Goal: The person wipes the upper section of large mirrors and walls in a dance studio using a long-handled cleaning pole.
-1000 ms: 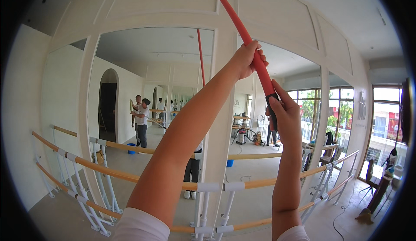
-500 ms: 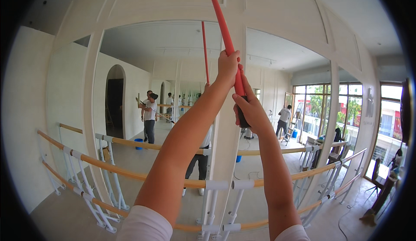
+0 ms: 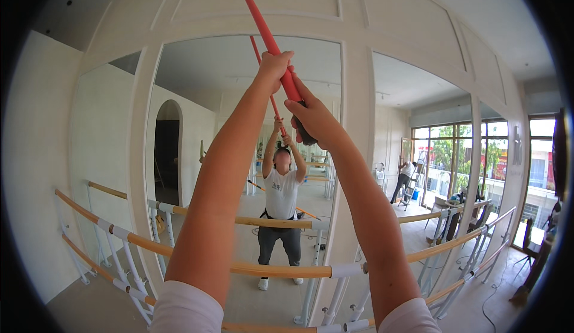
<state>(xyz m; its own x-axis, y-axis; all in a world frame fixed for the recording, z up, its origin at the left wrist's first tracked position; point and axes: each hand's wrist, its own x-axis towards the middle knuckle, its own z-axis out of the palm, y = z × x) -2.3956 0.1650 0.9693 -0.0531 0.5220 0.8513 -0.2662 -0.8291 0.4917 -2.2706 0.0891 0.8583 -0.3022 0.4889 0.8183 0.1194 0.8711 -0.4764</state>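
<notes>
Both my arms are raised high in front of a mirrored wall. My left hand (image 3: 274, 70) grips a long red pole (image 3: 258, 17) that slants up and to the left out of the top of the picture. Just below it, my right hand (image 3: 311, 117) holds the pole's dark lower end. The mirror panel (image 3: 197, 81) ahead shows a reflection of a person in a white shirt (image 3: 280, 192) and dark trousers holding a red pole overhead in the same way.
Two wooden barre rails (image 3: 281, 269) on white posts run along the mirrored wall at waist height. White frame columns (image 3: 354, 153) separate the mirror panels. At the right, large windows (image 3: 454, 159) and a person by a stepladder (image 3: 408, 180) are visible.
The view has swung left, so the mirror panel with the reflection is now in front. My hands stayed together on the red pole, which now leans further left.
</notes>
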